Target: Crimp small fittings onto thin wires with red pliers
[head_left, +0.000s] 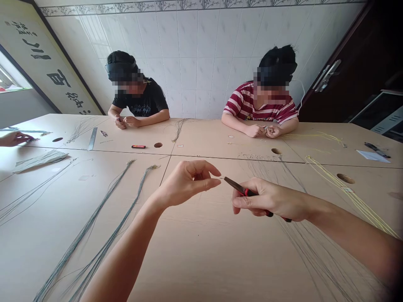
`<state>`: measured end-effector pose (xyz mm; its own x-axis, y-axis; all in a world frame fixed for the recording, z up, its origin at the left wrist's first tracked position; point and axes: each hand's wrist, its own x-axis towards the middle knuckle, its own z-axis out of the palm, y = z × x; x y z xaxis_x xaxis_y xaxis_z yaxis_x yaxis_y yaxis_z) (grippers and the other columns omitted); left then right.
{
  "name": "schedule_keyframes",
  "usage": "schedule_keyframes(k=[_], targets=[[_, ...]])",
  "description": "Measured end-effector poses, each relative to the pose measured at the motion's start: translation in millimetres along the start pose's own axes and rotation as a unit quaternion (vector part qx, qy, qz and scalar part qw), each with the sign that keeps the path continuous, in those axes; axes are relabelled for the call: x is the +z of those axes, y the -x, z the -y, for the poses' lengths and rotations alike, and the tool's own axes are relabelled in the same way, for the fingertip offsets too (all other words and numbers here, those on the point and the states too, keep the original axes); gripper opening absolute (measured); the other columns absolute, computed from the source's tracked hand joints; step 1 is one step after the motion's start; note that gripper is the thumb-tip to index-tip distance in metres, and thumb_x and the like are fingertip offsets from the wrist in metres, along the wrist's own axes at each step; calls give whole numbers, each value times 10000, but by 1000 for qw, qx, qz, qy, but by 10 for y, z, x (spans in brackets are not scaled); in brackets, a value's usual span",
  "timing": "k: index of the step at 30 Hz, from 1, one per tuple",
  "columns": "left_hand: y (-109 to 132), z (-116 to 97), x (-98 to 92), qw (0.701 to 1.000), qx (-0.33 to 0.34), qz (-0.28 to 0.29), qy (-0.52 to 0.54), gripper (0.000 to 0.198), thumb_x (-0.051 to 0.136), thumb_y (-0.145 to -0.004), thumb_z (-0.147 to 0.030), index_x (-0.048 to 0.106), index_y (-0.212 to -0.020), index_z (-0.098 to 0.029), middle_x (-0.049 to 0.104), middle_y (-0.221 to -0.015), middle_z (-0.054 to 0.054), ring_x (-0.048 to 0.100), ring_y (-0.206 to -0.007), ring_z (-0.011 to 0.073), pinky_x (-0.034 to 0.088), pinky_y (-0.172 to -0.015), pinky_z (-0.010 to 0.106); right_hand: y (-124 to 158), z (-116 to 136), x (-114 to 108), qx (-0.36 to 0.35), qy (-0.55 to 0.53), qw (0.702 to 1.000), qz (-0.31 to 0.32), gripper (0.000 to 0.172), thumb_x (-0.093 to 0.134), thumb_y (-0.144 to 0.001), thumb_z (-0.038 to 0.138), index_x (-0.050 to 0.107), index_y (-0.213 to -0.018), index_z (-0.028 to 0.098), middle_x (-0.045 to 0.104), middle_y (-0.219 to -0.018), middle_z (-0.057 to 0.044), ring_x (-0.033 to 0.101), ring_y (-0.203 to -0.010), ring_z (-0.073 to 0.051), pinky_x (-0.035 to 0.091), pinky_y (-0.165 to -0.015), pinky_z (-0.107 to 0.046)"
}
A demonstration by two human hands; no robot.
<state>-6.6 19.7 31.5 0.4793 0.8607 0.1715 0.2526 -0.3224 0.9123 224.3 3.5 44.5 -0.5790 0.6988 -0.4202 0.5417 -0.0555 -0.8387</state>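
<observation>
Over the middle of the table my right hand [264, 197] is closed around a pair of pliers [234, 184] with red and black handles. Their narrow jaws point left, toward the fingertips of my left hand [189, 180]. Thumb and index finger of that hand are brought close together on a tiny thin piece at the plier tips, too small to name. Left of my hands lie two bundles of grey-green cords [107, 195] [126, 220] with small metallic ends. Thin dark cords [299, 235] spread out beneath and beyond my right forearm.
Yellow cords [355, 197] lie at the right. Across the table [195, 251] sit two people [138, 98] [261, 100], and another person's hand [15, 138] reaches in at far left. A ruler [92, 138], a red-and-black marker-like stick [138, 147] and a cable hole [345, 178] are visible.
</observation>
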Motion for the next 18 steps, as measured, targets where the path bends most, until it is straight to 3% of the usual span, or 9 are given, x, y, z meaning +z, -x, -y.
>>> schedule_keyframes(k=[5, 8, 11, 14, 16, 18], targets=[[5, 30, 46, 999, 8, -28, 32, 167, 682, -826, -323, 688, -773, -166, 455, -575, -41, 341, -538, 72, 284, -471, 222, 25, -2, 7, -18, 24, 999, -20, 389, 589, -847, 562, 657, -858, 179, 369, -561, 56, 317, -512, -87, 236, -478, -246], [5, 40, 43, 998, -5, -41, 54, 166, 688, -820, -319, 679, -762, -163, 479, -583, -34, 339, -534, 73, 274, -463, 224, 35, -14, 49, -90, 53, 988, -117, 373, 584, -859, 544, 673, -944, 192, 505, -686, 11, 450, -615, -116, 348, -534, -248], [2, 53, 32, 995, -3, -51, 81, 175, 688, -819, -319, 661, -748, -162, 453, -558, -46, 326, -515, 67, 261, -451, 217, 8, -12, 151, -153, 75, 951, -260, 318, 586, -876, 487, 660, -1015, 211, 605, -797, -9, 548, -707, -138, 439, -635, -261], [-4, 59, 31, 993, 8, -56, 101, 171, 683, -824, -305, 647, -741, -160, 450, -553, -51, 343, -516, 64, 274, -458, 209, -67, 13, 273, -228, 117, 891, -374, 197, 596, -887, 382, 633, -987, 217, 608, -795, 6, 558, -695, -121, 453, -661, -245], [-8, 61, 36, 993, 7, -49, 109, 176, 680, -830, -305, 640, -742, -158, 429, -540, -57, 328, -508, 61, 262, -453, 207, -132, 34, 332, -264, 135, 864, -407, 135, 605, -881, 334, 616, -939, 213, 590, -776, 13, 548, -681, -113, 445, -646, -232], [-11, 65, 43, 993, 3, -37, 116, 185, 678, -833, -316, 636, -751, -156, 400, -528, -66, 302, -497, 59, 237, -443, 208, -189, 53, 366, -275, 133, 858, -413, 115, 603, -880, 321, 597, -891, 207, 580, -753, 13, 535, -668, -114, 434, -624, -230]])
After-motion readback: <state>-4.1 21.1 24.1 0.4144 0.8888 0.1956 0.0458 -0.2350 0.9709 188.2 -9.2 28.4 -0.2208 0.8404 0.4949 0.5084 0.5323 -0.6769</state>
